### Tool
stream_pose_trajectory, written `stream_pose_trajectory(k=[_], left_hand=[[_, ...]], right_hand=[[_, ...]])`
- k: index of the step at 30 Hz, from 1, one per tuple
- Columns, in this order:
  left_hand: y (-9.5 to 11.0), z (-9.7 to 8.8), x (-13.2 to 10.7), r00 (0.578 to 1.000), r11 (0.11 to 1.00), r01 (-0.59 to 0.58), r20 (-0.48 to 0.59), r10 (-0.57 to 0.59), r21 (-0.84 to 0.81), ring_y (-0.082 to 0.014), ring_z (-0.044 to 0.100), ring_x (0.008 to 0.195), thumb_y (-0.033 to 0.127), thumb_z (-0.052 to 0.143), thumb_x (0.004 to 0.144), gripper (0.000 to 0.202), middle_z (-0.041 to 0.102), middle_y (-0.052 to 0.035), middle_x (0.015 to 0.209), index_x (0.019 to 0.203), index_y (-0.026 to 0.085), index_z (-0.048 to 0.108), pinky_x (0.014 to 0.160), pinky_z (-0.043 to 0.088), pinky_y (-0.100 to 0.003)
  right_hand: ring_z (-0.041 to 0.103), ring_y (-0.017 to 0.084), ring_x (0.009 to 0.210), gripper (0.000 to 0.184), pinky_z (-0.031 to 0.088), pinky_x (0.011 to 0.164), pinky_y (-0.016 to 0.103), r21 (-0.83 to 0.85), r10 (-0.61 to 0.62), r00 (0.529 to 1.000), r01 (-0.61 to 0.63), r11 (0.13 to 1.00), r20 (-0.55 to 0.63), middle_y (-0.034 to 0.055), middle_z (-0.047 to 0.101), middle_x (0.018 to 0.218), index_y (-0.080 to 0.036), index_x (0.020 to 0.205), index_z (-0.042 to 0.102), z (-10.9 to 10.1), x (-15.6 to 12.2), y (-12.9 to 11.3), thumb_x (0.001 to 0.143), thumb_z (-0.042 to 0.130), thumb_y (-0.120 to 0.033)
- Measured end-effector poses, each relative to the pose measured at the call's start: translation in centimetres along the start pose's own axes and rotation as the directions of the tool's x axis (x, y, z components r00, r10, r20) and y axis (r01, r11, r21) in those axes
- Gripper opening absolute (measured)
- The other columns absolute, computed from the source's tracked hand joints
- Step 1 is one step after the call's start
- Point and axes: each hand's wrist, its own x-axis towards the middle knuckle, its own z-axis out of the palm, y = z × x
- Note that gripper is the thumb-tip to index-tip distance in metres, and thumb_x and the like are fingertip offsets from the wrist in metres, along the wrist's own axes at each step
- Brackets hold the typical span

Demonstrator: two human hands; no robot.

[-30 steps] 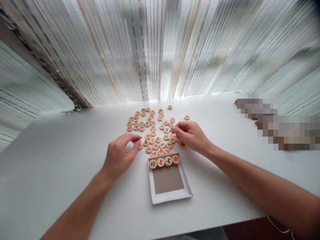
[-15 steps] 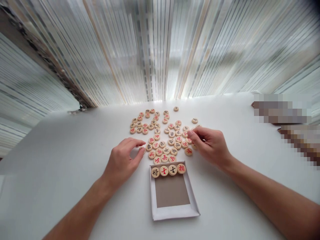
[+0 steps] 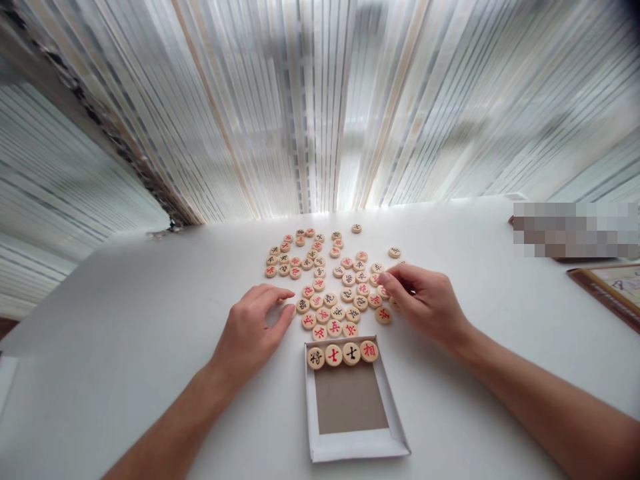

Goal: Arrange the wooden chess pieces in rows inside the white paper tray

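Many round wooden xiangqi pieces (image 3: 338, 312) with red or black characters lie loosely spread on the white table (image 3: 210, 253). Just left of the nearer pieces is my left hand (image 3: 257, 323), thumb and forefinger apart, with a pale piece partly showing by the thumb tip. At the right side of the spread my right hand (image 3: 433, 299) hovers with its fingers curled together; whatever is in them is hidden. It covers some pieces. In front, a shallow white box tray (image 3: 360, 445) holds a row of several larger-looking pieces (image 3: 343, 355) along its far edge, characters up.
Striped sheer curtains (image 3: 320, 107) hang behind the table's far edge. At the right lie a printed flat box (image 3: 605, 290) and, behind it, a partly blurred-out item (image 3: 570, 230). A pale object's edge (image 3: 6, 377) shows at far left.
The whole scene sits slightly lower and further right in the picture, as the camera has tilted. Both hands stay nearly in place beside the pieces; the row in the tray is the same.
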Motion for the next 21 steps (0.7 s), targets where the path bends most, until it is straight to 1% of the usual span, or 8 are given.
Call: stream_pose_trajectory(k=[2,4,7,10,11,14,15,21], left_hand=[[0.2,0.0,0.1,1.000,1.000,0.001,-0.002,-0.001,-0.016,-0.0259,0.075,0.102,0.026,0.065,0.100,0.014,0.080,-0.0089,0.106,0.106,0.020,0.076,0.069,0.063,-0.031],[0.3,0.0,0.2,1.000,1.000,-0.004,-0.003,0.004,-0.028,-0.0257,0.075,0.102,0.025,0.064,0.101,0.015,0.080,-0.0093,0.105,0.106,0.020,0.077,0.063,0.061,-0.029],[0.5,0.0,0.2,1.000,0.999,-0.025,-0.017,0.024,-0.033,-0.0255,0.075,0.102,0.025,0.062,0.101,0.016,0.080,-0.0093,0.105,0.106,0.019,0.077,0.063,0.061,-0.028],[0.7,0.1,0.2,0.999,0.998,-0.044,-0.033,0.042,-0.044,-0.0257,0.075,0.102,0.025,0.062,0.101,0.017,0.080,-0.0095,0.104,0.106,0.020,0.077,0.060,0.060,-0.027],[0.7,0.2,0.1,0.998,0.998,-0.053,-0.037,0.052,-0.043,-0.0259,0.075,0.102,0.024,0.062,0.101,0.016,0.080,-0.0095,0.104,0.106,0.020,0.077,0.063,0.061,-0.028],[0.8,0.3,0.1,0.995,0.996,-0.088,-0.051,0.086,-0.033,-0.0264,0.077,0.101,0.023,0.062,0.100,0.015,0.081,-0.0092,0.103,0.104,0.020,0.077,0.081,0.064,-0.036],[0.8,0.3,0.1,0.994,0.995,-0.093,-0.051,0.091,-0.034,-0.0265,0.077,0.101,0.022,0.062,0.100,0.015,0.081,-0.0091,0.103,0.104,0.020,0.077,0.084,0.064,-0.038],[0.7,0.5,0.1,0.993,0.993,-0.106,-0.047,0.104,-0.048,-0.0263,0.076,0.100,0.022,0.062,0.101,0.015,0.081,-0.0094,0.104,0.105,0.019,0.076,0.082,0.062,-0.037]], right_hand=[[0.046,0.014,0.054,0.034,0.037,0.054,0.028,-0.005,-0.002,1.000,0.002,1.000,0.022,-0.0012,0.056,0.059,-0.020,0.074,0.067,0.1,0.1,-0.2,0.102,0.061,-0.039],[0.050,0.014,0.056,0.031,0.039,0.055,0.028,-0.017,-0.006,0.999,0.006,1.000,0.051,-0.0002,0.061,0.063,-0.020,0.076,0.068,0.3,0.2,-0.4,0.101,0.062,-0.037],[0.057,0.015,0.059,0.026,0.044,0.059,0.029,-0.047,-0.005,0.997,0.009,0.999,0.083,0.0012,0.069,0.068,-0.020,0.080,0.071,0.5,0.4,-0.6,0.100,0.062,-0.034],[0.060,0.016,0.061,0.021,0.046,0.062,0.030,-0.085,-0.002,0.996,0.010,0.996,0.094,0.0025,0.073,0.073,-0.020,0.083,0.074,0.6,0.7,-0.6,0.098,0.063,-0.031],[0.061,0.017,0.062,0.020,0.046,0.062,0.030,-0.100,-0.001,0.995,0.011,0.995,0.100,0.0031,0.074,0.075,-0.020,0.084,0.075,0.6,0.9,-0.6,0.097,0.063,-0.030],[0.060,0.017,0.064,0.018,0.046,0.064,0.031,-0.150,0.003,0.992,0.016,0.989,0.127,0.0047,0.075,0.080,-0.019,0.090,0.079,0.5,1.6,-0.7,0.095,0.065,-0.029],[0.061,0.018,0.065,0.018,0.046,0.064,0.031,-0.165,0.005,0.990,0.019,0.986,0.140,0.0050,0.075,0.080,-0.019,0.092,0.080,0.5,1.9,-0.7,0.094,0.065,-0.029],[0.064,0.019,0.072,0.018,0.047,0.072,0.033,-0.236,0.022,0.965,0.042,0.971,0.260,0.0069,0.075,0.086,-0.018,0.098,0.084,1.2,3.8,-1.1,0.094,0.071,-0.030]])
